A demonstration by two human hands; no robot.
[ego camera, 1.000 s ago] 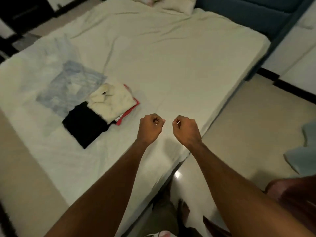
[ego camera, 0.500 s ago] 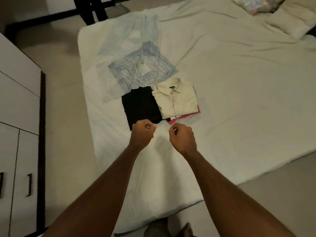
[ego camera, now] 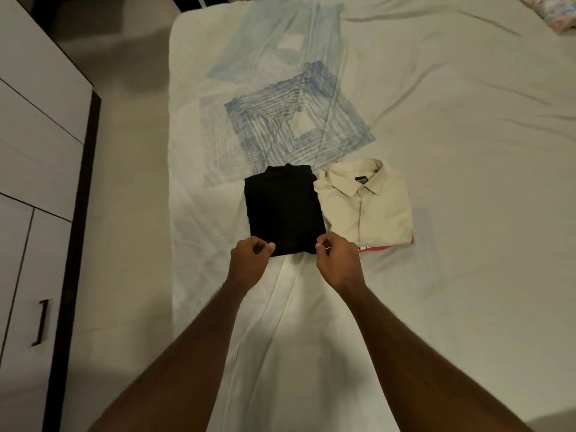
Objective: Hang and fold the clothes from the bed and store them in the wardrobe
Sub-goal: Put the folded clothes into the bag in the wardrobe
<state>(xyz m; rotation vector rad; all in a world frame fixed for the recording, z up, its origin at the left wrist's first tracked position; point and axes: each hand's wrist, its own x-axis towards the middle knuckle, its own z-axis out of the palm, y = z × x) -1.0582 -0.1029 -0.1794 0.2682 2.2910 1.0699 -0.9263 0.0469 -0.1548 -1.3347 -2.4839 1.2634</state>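
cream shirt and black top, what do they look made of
Cream shirt: looks like a thin woven fabric, cotton or a blend, matte; sign is the crisp pointed collar, button placket and fine creases. Black top: soft matte cloth, maybe a knit; it shows no sheen and no weave, too dark to tell more.

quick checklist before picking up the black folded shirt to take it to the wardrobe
1. Black shirt folded flat on the bed: ok.
2. Left hand at its near left corner, fingers curled: grip cannot tell.
3. Right hand at its near right corner: grip cannot tell.
4. Black shirt clear of the cream shirt: not ok, edges touch.
5. Wardrobe doors open: not ok, they look closed.
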